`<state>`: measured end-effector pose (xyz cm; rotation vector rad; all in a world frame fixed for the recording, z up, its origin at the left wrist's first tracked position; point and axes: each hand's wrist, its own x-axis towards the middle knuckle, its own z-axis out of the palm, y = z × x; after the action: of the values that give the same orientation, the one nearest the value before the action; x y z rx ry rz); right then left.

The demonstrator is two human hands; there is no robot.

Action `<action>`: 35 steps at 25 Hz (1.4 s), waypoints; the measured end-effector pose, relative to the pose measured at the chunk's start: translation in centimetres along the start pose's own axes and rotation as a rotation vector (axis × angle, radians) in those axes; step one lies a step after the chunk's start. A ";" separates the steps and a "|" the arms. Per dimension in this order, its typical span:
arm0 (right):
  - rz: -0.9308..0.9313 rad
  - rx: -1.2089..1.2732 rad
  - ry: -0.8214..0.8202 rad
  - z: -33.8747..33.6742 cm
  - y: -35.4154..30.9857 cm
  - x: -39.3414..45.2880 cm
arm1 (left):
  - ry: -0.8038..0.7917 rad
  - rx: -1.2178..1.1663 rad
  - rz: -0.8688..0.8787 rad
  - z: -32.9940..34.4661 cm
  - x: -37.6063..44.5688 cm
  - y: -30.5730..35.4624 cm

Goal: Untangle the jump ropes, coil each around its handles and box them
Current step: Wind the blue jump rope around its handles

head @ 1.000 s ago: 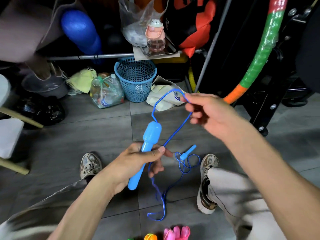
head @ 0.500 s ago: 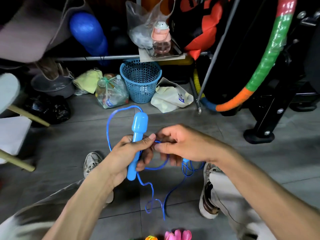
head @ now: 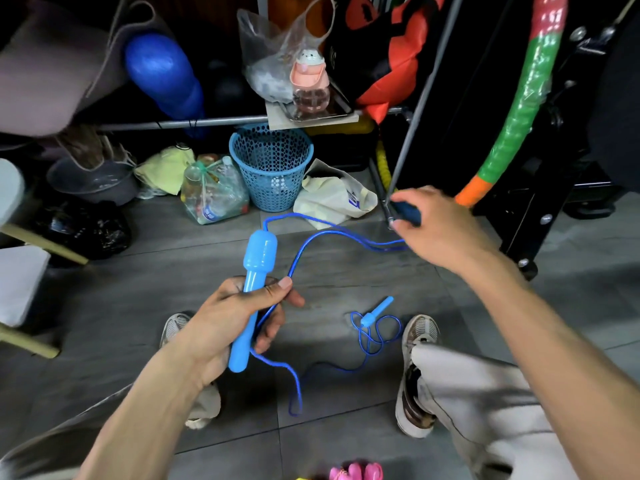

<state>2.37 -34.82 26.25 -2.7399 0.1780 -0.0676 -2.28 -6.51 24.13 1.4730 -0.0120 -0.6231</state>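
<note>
My left hand [head: 239, 317] grips a light-blue jump rope handle [head: 254, 292] upright, thumb pressing the blue rope [head: 304, 247] against it. The rope loops from the handle's top out to my right hand [head: 440, 230], which is raised to the right and closed on the cord. Below the handle the rope trails over the floor to a small tangle around the second blue handle [head: 375, 311], lying between my shoes. Pink handles [head: 356, 472] of another rope peek in at the bottom edge.
Grey floor tiles [head: 173, 271] lie under everything. A blue mesh basket [head: 272, 164], a bag of bottles [head: 214, 188] and a cream bag [head: 332, 195] sit behind. A striped hoop [head: 519, 105] and black stand [head: 526, 216] are at the right. My shoes [head: 415, 375] flank the rope.
My right hand was at the handle beside the left half a second ago; it has swung out to the upper right, drawing a length of rope with it. The left hand holds steady.
</note>
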 end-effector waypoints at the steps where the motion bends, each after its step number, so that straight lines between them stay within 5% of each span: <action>1: -0.109 0.196 -0.167 0.6 -1.7 -1.0 | -0.010 -0.009 0.001 0.2 0.0 0.0; 4: -0.287 0.738 -0.702 2.1 -6.2 -4.3 | -0.045 0.013 0.010 0.5 0.2 -0.3; 6: -0.304 0.736 -0.756 2.4 -7.2 -4.9 | -0.054 0.028 0.008 0.6 0.1 -0.5; 10: -0.289 0.363 -0.334 1.2 -4.5 -2.0 | -0.074 0.077 0.004 0.3 0.3 -0.6; 14: -0.020 0.168 0.134 -0.8 0.5 0.4 | -0.095 0.164 0.003 -0.5 0.4 -0.6; 17: 0.062 -0.022 0.203 -0.5 1.1 0.2 | -0.109 0.202 -0.002 -0.4 0.1 -0.5; 19: -0.069 0.128 0.006 0.3 -1.0 -0.7 | -0.087 0.173 0.013 -0.1 0.3 -0.5; 23: -0.158 0.722 -0.670 2.1 -6.2 -4.0 | -0.042 0.102 0.039 0.5 0.4 -0.4; 25: -0.181 0.668 -0.729 2.6 -7.0 -4.5 | -0.055 0.102 0.040 0.7 0.3 -0.3; 30: -0.269 0.352 -0.305 1.1 -5.1 -2.6 | -0.133 0.183 -0.037 0.3 0.4 -0.5; 35: -0.158 0.366 0.056 -1.1 -1.2 -0.7 | -0.098 0.188 -0.009 0.2 0.4 0.2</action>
<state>1.70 -34.06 27.69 -2.3826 -0.0341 -0.1998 -1.93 -6.84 24.13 1.6224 -0.1439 -0.7162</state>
